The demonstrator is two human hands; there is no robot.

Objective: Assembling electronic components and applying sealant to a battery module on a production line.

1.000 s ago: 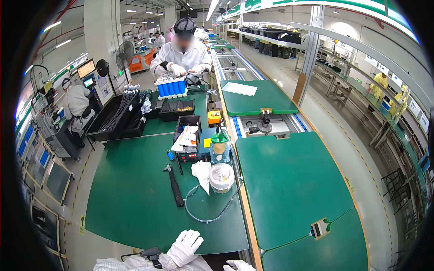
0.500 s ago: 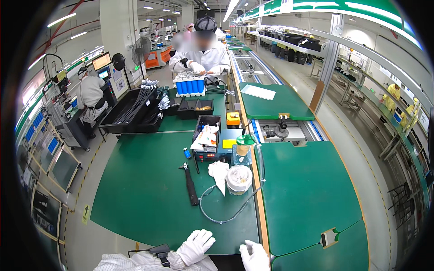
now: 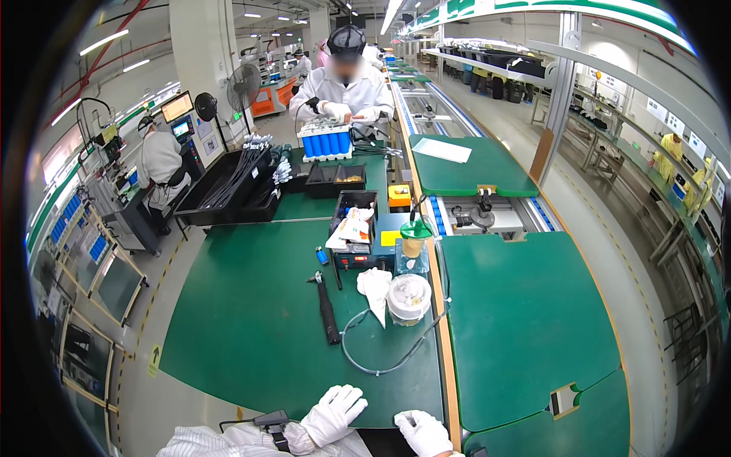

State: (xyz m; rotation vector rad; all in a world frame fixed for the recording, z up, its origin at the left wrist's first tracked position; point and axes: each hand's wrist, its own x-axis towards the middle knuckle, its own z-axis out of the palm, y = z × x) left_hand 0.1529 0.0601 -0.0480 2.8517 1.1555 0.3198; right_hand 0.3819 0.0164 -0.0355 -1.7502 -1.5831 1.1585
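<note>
Both my hands wear white gloves at the near edge of the green work table [image 3: 251, 320]. My left hand [image 3: 334, 416] lies palm down on the edge, fingers stretched out and holding nothing. To its right, across a dark gap, my right hand [image 3: 423, 433] rests with loosely bent fingers and nothing visible in it. Ahead of them lies a black-handled ratchet-type driver [image 3: 327, 309] with a metal head. A looped clear hose [image 3: 352, 354] curves between the hands and a round white tub [image 3: 409, 298]. Beside the tub sits a crumpled white cloth [image 3: 374, 291].
A small blue cylinder [image 3: 322, 256] lies near a box-shaped device [image 3: 353, 261] with packets on top. Behind are black trays [image 3: 228, 206] of cables and a blue cell pack [image 3: 327, 143], where a co-worker [image 3: 346, 91] stands. A conveyor with green boards [image 3: 525, 305] runs along the right.
The view has shifted slightly, so the table and its items sit a little farther right. My right hand has moved slightly left and turned; my left hand stays on the edge.
</note>
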